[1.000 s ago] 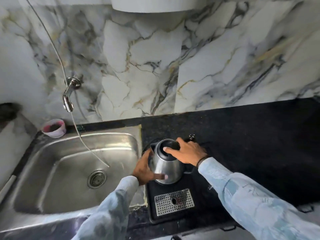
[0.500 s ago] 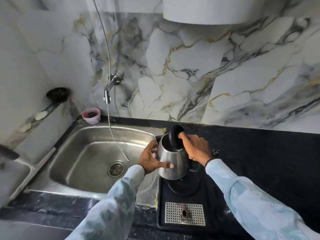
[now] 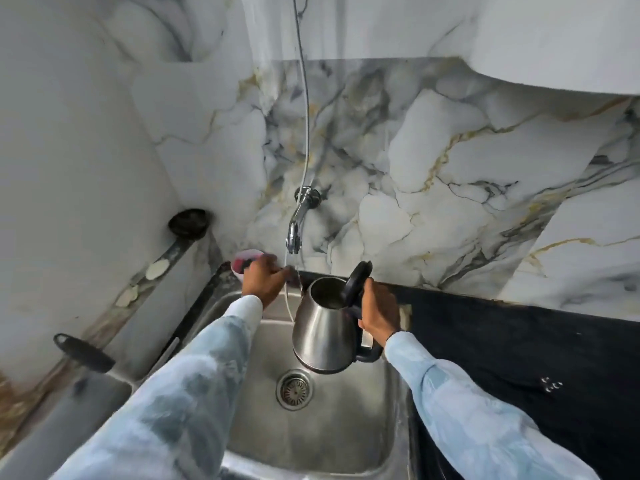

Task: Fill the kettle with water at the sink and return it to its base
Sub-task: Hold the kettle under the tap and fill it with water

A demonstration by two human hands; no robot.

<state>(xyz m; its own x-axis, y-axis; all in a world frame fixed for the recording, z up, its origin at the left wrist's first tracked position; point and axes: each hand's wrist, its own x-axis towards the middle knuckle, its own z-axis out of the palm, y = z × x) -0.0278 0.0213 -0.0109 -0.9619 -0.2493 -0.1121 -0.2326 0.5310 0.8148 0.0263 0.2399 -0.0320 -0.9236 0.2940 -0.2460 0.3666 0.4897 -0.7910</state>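
Kettle [image 3: 323, 336] hangs by its handle in your right hand [image 3: 378, 311], lid up; tap [image 3: 296, 233] spout sits just left, your left hand [image 3: 263, 282] curled below it, grasp unclear.

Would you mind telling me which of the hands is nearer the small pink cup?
Left. The left hand overlaps the pink cup; the right hand grips the kettle handle.

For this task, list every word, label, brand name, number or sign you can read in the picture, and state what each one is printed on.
None: no readable text anywhere.
The kettle, its lid, the tap, the sink and the small cup show no legible marking.
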